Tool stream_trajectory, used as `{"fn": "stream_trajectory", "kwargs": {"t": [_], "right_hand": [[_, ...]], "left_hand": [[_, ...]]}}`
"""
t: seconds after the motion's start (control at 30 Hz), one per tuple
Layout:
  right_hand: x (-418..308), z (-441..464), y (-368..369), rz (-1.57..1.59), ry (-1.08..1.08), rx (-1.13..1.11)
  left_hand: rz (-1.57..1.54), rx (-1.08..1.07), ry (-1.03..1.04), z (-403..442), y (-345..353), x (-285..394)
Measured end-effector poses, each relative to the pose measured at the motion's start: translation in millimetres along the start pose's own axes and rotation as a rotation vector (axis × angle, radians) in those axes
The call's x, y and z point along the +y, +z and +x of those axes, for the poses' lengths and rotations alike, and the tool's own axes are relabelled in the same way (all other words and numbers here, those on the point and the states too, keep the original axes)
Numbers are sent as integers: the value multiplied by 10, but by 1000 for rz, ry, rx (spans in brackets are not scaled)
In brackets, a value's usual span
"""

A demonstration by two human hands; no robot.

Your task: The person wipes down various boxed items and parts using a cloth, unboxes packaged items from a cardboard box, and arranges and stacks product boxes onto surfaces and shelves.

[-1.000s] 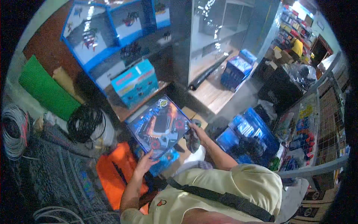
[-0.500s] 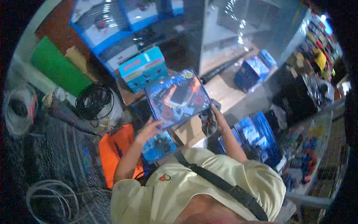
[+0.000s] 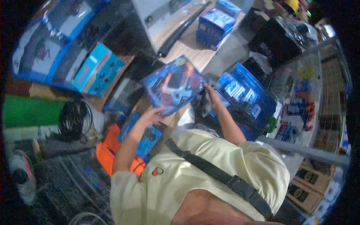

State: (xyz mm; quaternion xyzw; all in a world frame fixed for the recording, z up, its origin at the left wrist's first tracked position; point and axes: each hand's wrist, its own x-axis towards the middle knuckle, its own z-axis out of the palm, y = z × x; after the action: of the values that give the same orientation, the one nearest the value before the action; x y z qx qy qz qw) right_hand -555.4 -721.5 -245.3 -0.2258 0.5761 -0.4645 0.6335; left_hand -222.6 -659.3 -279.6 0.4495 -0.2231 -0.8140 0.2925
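Blur leaves the lettering on the dark box [image 3: 174, 86] unreadable, and the box's underside is out of sight. The left hand [image 3: 152, 115] is smeared, while its forearm [image 3: 129, 144] covers parts of the orange bag [image 3: 105, 152] and the blue package [image 3: 152, 138]; the lower edge cuts off a pale cable loop [image 3: 87, 214].

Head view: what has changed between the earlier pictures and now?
The view has turned. The printed box, right by the teal box in view earlier, now shows apart from it, to its right. Nothing was let go: left hand and right hand still hold the printed box, picture side up.
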Motion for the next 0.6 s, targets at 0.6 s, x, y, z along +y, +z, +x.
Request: {"fn": "stream_trajectory", "kwargs": {"t": [0.6], "right_hand": [[-495, 777, -412, -504, 415, -575]], "left_hand": [[-263, 441, -70, -567, 1018, -463]]}}
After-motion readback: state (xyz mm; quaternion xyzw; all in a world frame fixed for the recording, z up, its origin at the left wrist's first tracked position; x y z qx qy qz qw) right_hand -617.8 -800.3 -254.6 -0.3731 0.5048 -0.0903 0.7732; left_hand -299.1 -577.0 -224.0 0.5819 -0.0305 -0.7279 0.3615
